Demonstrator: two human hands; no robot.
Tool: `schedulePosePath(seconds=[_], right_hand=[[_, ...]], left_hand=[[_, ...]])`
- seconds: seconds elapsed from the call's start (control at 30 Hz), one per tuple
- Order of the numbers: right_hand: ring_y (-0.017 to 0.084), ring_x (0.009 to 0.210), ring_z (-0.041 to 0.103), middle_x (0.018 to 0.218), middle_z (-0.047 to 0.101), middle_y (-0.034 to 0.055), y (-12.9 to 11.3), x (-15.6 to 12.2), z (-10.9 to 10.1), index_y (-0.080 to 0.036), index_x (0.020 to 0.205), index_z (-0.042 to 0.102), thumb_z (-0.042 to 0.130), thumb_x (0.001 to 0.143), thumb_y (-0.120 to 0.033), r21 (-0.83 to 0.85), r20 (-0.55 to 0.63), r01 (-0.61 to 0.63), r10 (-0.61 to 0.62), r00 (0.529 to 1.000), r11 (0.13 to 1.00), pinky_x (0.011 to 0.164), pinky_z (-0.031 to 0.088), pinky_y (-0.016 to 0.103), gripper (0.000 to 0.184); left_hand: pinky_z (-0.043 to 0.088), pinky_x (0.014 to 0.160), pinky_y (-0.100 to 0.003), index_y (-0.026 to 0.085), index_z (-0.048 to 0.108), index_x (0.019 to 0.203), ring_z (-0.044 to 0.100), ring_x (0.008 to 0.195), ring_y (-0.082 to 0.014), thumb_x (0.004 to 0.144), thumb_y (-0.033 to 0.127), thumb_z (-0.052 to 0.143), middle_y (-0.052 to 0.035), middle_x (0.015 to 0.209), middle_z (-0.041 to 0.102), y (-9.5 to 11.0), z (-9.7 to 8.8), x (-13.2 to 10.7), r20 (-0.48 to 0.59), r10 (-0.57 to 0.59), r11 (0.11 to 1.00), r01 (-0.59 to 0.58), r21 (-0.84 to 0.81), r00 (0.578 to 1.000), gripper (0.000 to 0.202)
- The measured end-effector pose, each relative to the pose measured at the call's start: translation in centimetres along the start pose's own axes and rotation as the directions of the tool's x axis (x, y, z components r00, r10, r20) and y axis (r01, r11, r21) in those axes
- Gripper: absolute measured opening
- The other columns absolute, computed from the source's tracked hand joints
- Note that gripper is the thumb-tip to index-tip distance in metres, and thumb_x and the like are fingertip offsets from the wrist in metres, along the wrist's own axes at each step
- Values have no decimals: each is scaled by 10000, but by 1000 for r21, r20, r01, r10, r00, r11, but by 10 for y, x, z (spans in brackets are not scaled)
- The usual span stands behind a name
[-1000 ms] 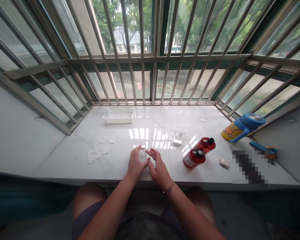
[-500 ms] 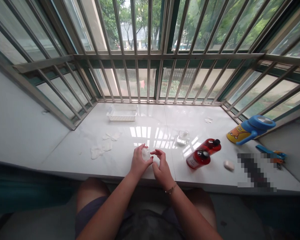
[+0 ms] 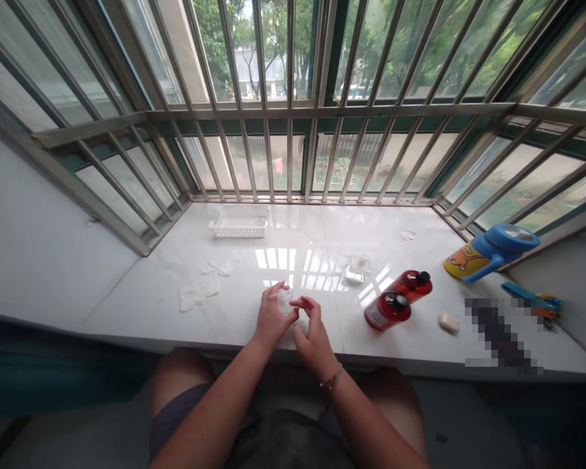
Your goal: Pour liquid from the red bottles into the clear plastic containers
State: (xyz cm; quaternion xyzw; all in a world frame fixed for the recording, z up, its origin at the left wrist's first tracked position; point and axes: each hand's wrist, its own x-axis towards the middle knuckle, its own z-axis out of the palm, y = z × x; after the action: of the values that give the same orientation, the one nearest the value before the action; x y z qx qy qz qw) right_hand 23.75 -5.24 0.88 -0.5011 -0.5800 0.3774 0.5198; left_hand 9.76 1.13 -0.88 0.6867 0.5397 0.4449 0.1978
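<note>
My left hand (image 3: 269,318) is wrapped round a small clear container (image 3: 285,301), held a little above the white counter near its front edge. The container looks rounded and see-through; its exact kind is hard to make out. To its right is my right hand (image 3: 314,331), with a bracelet at the wrist. Its thumb and fingers are apart, and the index fingertip reaches to the container's right side. Whether that fingertip presses on it, I cannot tell. No object shows in the right hand.
Two red bottles (image 3: 387,310) with black caps stand right of my hands, near a clear box (image 3: 357,268). A white basket (image 3: 239,223) sits at the back. Crumpled white tissues (image 3: 195,296) lie left; a blue-yellow flask (image 3: 488,253) and pale block (image 3: 448,323) are right. Metal bars (image 3: 291,156) border the counter.
My right index finger has shifted slightly left, closer to the container, and the right wrist has turned a little. The left hand keeps its hold on the container.
</note>
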Motion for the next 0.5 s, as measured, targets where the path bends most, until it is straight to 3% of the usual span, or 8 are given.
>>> schedulePosePath(seconds=[0.1, 0.2, 0.37, 0.5], right_hand=[[256, 1506, 519, 1572, 568, 160, -3, 14, 5, -249, 1508, 362, 562, 965, -195, -9, 15, 1, -1, 1000, 1000, 1222, 481, 491, 582], [260, 1461, 572, 1554, 592, 157, -4, 30, 10, -259, 1530, 364, 558, 994, -238, -44, 72, -8, 11, 997, 999, 1090, 577, 452, 570], [272, 1210, 715, 1341, 690, 128, -4, 46, 14, -270, 1420, 530, 620, 979, -283, -127, 14, 10, -8, 1000, 992, 864, 639, 418, 450], [283, 1087, 709, 1157, 703, 101, -6, 52, 14, -269, 1214, 605, 709, 916, -265, -156, -46, 1, -9, 999, 988, 782, 638, 419, 316]], left_hand=[[543, 1168, -525, 227, 624, 1369, 637, 1340, -321, 783, 221, 846, -109, 1380, 682, -2, 1, 0, -12, -25, 1000, 25, 2, 1000, 627], [557, 1149, -540, 219, 614, 1395, 646, 1332, -332, 808, 255, 823, -131, 1405, 674, -5, 2, 0, -31, -3, 1000, 4, 12, 1000, 624], [547, 1146, -578, 198, 612, 1401, 649, 1325, -351, 870, 308, 759, -154, 1419, 680, -9, 5, 1, -41, 31, 999, -30, 24, 999, 561], [547, 1146, -562, 214, 604, 1428, 649, 1327, -346, 860, 327, 775, -134, 1392, 695, -9, 5, 1, -48, 6, 1000, -5, 16, 999, 604]])
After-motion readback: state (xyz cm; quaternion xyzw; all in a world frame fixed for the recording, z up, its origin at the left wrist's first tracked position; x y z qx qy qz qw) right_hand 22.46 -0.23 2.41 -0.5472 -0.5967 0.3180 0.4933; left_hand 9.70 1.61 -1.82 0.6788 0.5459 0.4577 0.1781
